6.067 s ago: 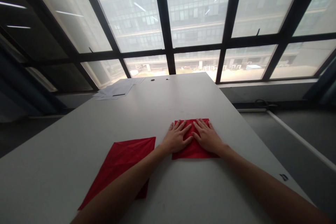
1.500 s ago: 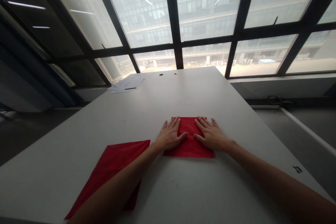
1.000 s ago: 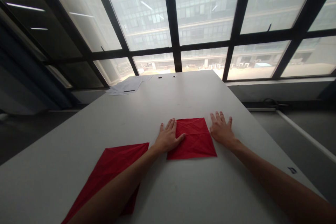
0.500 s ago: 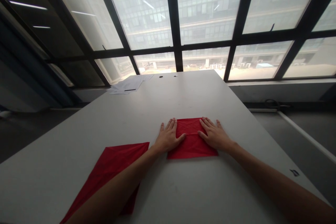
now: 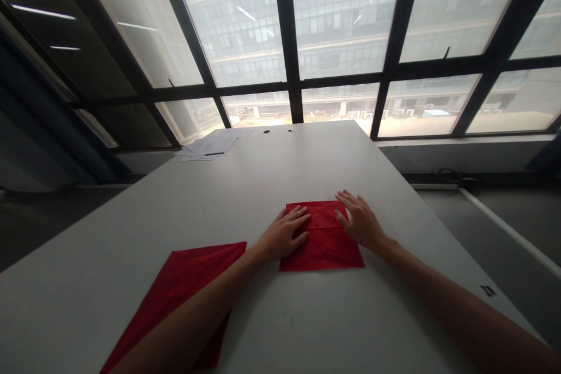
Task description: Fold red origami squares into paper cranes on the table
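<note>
A red folded cloth (image 5: 326,242) with creases lies flat on the white table (image 5: 302,315). My left hand (image 5: 284,234) rests on its left side, fingers stretched over the surface. At the right edge is my right hand (image 5: 360,222), its fingers spread and the thumb over the cloth; it seems slightly raised, though I cannot tell whether it touches. A second, larger red cloth (image 5: 193,272) lies to the left, partly hidden under my left forearm.
Sheets of white paper (image 5: 214,143) with a dark pen-like item (image 5: 214,154) lie at the far left of the table. A small dark mark (image 5: 487,290) is near the right edge. Large windows (image 5: 337,23) stand beyond the table.
My left hand has turned and slid inward over the cloth. My right hand has shifted outward to the right edge, with its fingers lifted. The view has tilted slightly.
</note>
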